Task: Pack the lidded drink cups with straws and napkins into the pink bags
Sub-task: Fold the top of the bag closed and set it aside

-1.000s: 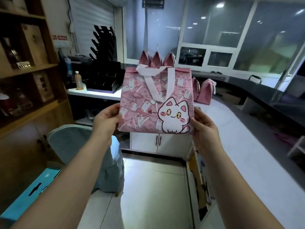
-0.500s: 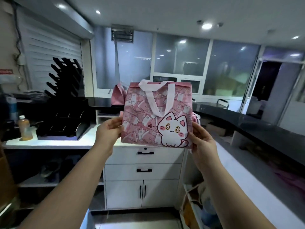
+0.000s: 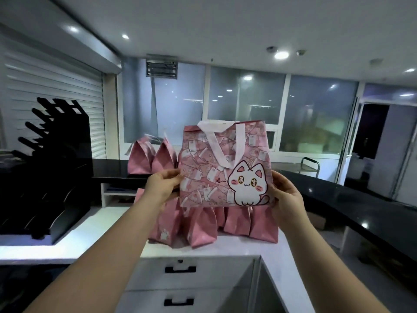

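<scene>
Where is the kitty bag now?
Head view, middle: left hand and right hand hold the kitty bag up, above pink bags on the counter.

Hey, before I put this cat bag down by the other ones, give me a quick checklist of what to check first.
1. Left hand grips the cat bag at its left edge: ok.
2. Right hand grips its right edge: ok.
3. Bag held upright: ok.
4. Contents packed: cannot tell, its inside is hidden.
5. Bare white counter left of the standing pink bags: ok.
</scene>
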